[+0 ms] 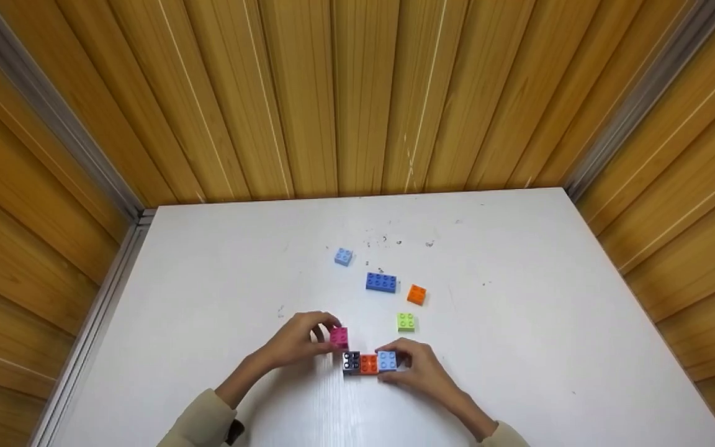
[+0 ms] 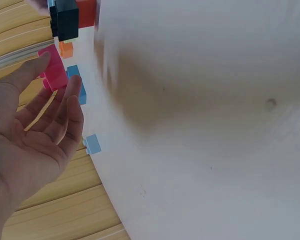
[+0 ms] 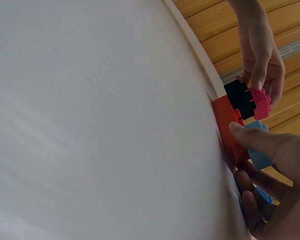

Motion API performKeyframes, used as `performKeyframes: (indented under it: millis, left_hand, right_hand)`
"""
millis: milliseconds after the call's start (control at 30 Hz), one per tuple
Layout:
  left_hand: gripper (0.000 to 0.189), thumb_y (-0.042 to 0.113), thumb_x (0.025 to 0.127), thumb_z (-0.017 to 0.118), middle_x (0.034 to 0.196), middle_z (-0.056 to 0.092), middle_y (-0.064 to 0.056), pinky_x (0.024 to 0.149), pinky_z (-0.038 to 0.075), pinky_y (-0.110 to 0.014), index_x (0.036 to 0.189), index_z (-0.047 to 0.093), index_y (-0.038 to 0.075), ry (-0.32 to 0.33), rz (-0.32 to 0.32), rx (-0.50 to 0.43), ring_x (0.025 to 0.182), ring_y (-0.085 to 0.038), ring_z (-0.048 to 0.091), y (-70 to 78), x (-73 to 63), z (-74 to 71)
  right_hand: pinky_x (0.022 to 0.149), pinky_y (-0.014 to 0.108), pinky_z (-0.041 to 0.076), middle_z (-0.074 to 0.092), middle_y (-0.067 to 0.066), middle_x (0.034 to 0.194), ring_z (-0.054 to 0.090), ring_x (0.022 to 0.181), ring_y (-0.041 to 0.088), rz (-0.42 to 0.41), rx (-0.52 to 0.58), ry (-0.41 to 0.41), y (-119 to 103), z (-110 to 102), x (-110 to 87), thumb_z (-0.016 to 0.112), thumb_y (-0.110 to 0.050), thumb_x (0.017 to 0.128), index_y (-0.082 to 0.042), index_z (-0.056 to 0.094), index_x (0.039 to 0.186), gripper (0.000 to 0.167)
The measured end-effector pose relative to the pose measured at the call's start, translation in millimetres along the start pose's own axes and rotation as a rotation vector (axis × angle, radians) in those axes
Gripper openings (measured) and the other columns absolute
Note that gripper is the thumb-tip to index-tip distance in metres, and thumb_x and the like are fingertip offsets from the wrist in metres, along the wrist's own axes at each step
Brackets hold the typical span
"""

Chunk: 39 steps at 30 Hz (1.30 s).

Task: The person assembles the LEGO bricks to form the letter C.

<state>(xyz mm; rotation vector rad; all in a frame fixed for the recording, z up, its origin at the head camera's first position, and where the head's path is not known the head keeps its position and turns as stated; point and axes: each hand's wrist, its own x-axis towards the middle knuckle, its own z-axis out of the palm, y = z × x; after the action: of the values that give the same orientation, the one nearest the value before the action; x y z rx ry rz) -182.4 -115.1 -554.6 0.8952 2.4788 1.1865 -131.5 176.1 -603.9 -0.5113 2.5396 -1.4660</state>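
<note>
My left hand (image 1: 295, 340) pinches a pink building brick (image 1: 339, 337) between thumb and fingers, its studs facing up in the head view. Just right of and nearer than it stands a joined piece: a long red brick (image 3: 227, 130) with a black brick (image 1: 351, 361) on its left end and a light blue brick (image 1: 387, 361) on its right end. Red studs show between those two. My right hand (image 1: 422, 367) grips the right end of this piece, thumb on the near side and fingers on the far side. In the right wrist view the pink brick overlaps the black brick's top.
Beyond my hands on the white table (image 1: 208, 267) lie a lime green brick (image 1: 406, 322), an orange brick (image 1: 416, 294), a long blue brick (image 1: 381, 282) and another light blue brick (image 1: 343, 257). Wood-look panels (image 1: 357, 93) wall the table's back and sides.
</note>
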Motion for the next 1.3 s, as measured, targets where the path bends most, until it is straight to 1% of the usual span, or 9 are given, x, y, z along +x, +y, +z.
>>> performKeyframes:
  millis: [133,300,400,567,700,933,1033,1133,1300]
  left_hand:
    - [0.036,0.017,0.094,0.073,0.108,0.074,-0.013,0.073,0.055,-0.025,0.126,0.068,0.0,-0.005,0.023,-0.001,0.082,-0.011,0.066,7.2,-10.0,1.7]
    - [0.036,0.018,0.094,0.073,0.109,0.074,-0.01,0.074,0.055,-0.025,0.126,0.069,0.003,-0.025,0.029,0.004,0.086,-0.015,0.067,12.1,-19.6,8.8]
    - [0.035,0.019,0.093,0.074,0.11,0.073,-0.008,0.074,0.054,-0.022,0.126,0.069,0.007,-0.038,0.017,0.006,0.089,-0.02,0.069,13.8,-21.4,13.8]
    - [0.035,0.016,0.091,0.076,0.111,0.073,-0.007,0.074,0.053,-0.022,0.125,0.069,0.007,-0.021,0.012,0.011,0.091,-0.024,0.071,14.3,-22.4,19.2]
    - [0.035,0.016,0.09,0.078,0.11,0.073,-0.007,0.073,0.053,-0.021,0.123,0.07,0.008,-0.008,0.019,0.015,0.089,-0.023,0.071,15.3,-21.3,22.2]
    - [0.035,0.021,0.088,0.081,0.106,0.076,-0.006,0.077,0.058,-0.033,0.119,0.074,0.007,-0.011,0.02,0.078,0.085,-0.019,0.071,18.5,-13.9,22.7]
    - [0.034,0.022,0.085,0.083,0.1,0.077,-0.005,0.071,0.054,-0.026,0.116,0.077,0.008,-0.027,0.008,0.112,0.082,-0.016,0.069,20.9,-8.6,19.1]
    - [0.034,0.022,0.082,0.086,0.092,0.076,-0.002,0.066,0.047,-0.018,0.114,0.079,0.011,-0.043,-0.028,0.137,0.078,-0.012,0.066,24.3,-3.8,15.6]
    - [0.036,0.022,0.076,0.09,0.087,0.074,0.001,0.061,0.043,-0.018,0.11,0.081,0.013,-0.041,-0.097,0.183,0.071,-0.008,0.059,31.9,-0.2,17.5]
  right_hand:
    - [0.073,0.019,0.048,0.075,0.007,0.102,0.055,0.083,-0.001,-0.024,-0.005,0.005,-1,0,1.2,0.09,-0.018,0.075,-0.01,0.076,0.112,0.041]
    - [0.075,0.019,0.049,0.075,0.008,0.104,0.057,0.086,0.0,-0.018,-0.001,0.0,-1,1,0.7,0.09,-0.019,0.075,-0.01,0.075,0.113,0.042]
    - [0.077,0.019,0.049,0.076,0.007,0.105,0.058,0.087,0.001,-0.002,-0.001,0.001,-1,-1,0.1,0.09,-0.019,0.075,-0.011,0.075,0.113,0.041]
    - [0.08,0.02,0.05,0.076,0.005,0.107,0.06,0.09,0.002,0.005,-0.004,-0.005,-1,0,0.5,0.089,-0.021,0.076,-0.013,0.075,0.114,0.041]
    - [0.081,0.02,0.05,0.076,0.005,0.108,0.061,0.092,0.003,0.006,-0.008,-0.004,-1,1,0.7,0.089,-0.021,0.076,-0.013,0.075,0.114,0.041]
    - [0.082,0.02,0.051,0.075,0.005,0.108,0.061,0.092,0.003,0.032,0.011,-0.008,-1,3,0.4,0.089,-0.021,0.077,-0.013,0.075,0.114,0.041]
    - [0.081,0.02,0.051,0.075,0.005,0.107,0.06,0.091,0.003,0.032,0.024,-0.004,-1,3,0.6,0.089,-0.021,0.076,-0.013,0.075,0.114,0.041]
    - [0.08,0.02,0.05,0.075,0.005,0.107,0.06,0.091,0.002,0.031,0.023,0.002,-1,3,0.8,0.089,-0.02,0.076,-0.013,0.075,0.114,0.041]
    - [0.081,0.02,0.05,0.075,0.004,0.108,0.06,0.092,0.003,0.039,0.012,0.006,-1,3,-0.9,0.089,-0.02,0.076,-0.014,0.075,0.114,0.041]
